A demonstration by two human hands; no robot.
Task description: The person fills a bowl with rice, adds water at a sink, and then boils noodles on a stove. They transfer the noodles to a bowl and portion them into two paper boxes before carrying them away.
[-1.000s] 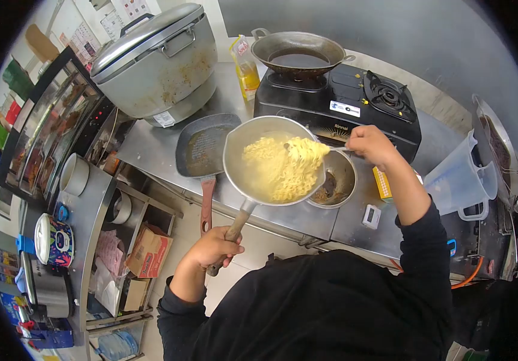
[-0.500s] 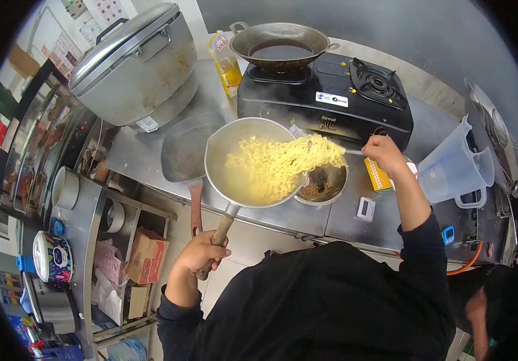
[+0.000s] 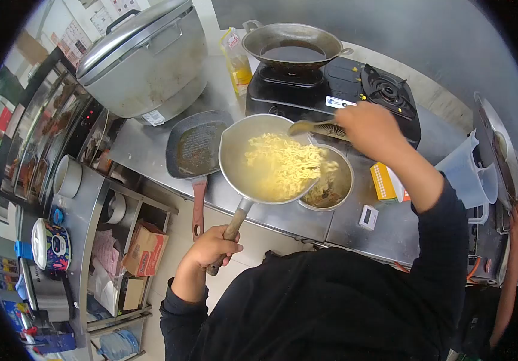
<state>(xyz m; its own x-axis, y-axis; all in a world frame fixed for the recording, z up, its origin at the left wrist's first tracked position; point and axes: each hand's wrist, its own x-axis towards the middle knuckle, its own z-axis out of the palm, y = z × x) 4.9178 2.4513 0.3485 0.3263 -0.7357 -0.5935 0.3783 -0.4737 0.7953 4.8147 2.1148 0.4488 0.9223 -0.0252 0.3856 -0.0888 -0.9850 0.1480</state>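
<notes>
My left hand point(image 3: 215, 248) is wrapped round the wooden handle of a saucepan point(image 3: 232, 157), which holds yellow noodles point(image 3: 280, 165). The saucepan is tilted to the right, and noodles hang over its rim into a metal bowl point(image 3: 348, 186) below. Dark brown seasoning or sauce shows at the bottom of that bowl. With closed fingers my right hand point(image 3: 370, 133) grips a spoon point(image 3: 301, 127), its head above the saucepan's upper right rim. No noodles hang from the spoon.
Behind stands a black gas stove point(image 3: 283, 96) with a wok point(image 3: 292, 48) of dark liquid. A square grill pan point(image 3: 199, 144), rice cooker point(image 3: 150, 66), oil pouch point(image 3: 238, 66), yellow box point(image 3: 383, 182), white timer point(image 3: 368, 217) and plastic jug point(image 3: 466, 174) surround the work. Another person's arm point(image 3: 514, 240) reaches in at right.
The lifted noodle bundle has dropped, part into the saucepan and part over the rim into the bowl. My right hand has moved up and left with the spoon. Another person's hand has risen at right.
</notes>
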